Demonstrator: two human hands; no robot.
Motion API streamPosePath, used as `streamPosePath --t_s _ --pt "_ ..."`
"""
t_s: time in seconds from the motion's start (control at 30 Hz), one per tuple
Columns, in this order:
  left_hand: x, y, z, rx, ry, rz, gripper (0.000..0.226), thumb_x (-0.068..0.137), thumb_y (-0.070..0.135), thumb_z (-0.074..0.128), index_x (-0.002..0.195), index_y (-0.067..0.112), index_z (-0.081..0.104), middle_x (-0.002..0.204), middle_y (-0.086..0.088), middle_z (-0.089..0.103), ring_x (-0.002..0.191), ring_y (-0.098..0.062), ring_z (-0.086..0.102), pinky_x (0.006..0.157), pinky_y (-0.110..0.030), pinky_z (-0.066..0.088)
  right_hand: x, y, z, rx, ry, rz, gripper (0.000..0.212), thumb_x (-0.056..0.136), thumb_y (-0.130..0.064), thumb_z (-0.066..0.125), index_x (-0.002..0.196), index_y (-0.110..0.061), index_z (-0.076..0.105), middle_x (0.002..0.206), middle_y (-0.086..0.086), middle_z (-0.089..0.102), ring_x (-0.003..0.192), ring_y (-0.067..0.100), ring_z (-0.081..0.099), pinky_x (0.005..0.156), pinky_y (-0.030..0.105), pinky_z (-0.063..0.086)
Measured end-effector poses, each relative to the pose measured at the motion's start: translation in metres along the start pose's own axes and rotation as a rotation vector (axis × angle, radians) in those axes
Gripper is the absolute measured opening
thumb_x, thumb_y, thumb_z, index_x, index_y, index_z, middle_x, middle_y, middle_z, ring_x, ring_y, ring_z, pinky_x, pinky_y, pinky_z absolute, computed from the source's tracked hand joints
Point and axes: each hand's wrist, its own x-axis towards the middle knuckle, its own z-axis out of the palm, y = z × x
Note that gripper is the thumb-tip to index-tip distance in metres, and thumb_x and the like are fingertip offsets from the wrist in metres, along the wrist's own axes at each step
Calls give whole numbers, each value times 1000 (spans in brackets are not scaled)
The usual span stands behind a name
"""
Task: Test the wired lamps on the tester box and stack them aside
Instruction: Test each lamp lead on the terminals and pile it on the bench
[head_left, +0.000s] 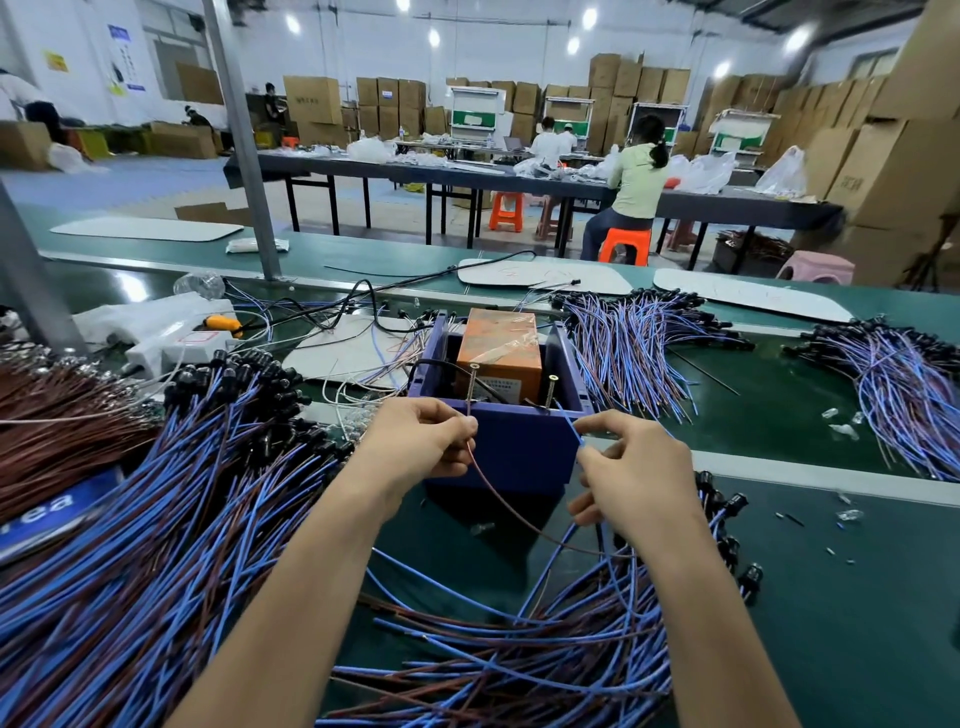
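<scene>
Pinching a brown lead (497, 498) in your left hand (421, 441) and a blue lead (571, 429) in your right hand (636, 467), you hold both at the tester box (514, 449), 12 o'clock; wired lamps (208, 467) heaped at 9 o'clock.

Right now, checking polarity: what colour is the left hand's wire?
A brown wire, head view.
</scene>
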Motion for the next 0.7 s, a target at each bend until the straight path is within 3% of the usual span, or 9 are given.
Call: streamPosePath --t_s 0.7 --pt "-1 -1 2 12 11 15 18 89 3 63 71 2 64 60 -6 60 42 -6 53 48 -15 51 0 3 2 -35 -35 9 35 90 2 47 115 -16 65 61 4 61 41 16 64 45 23 55"
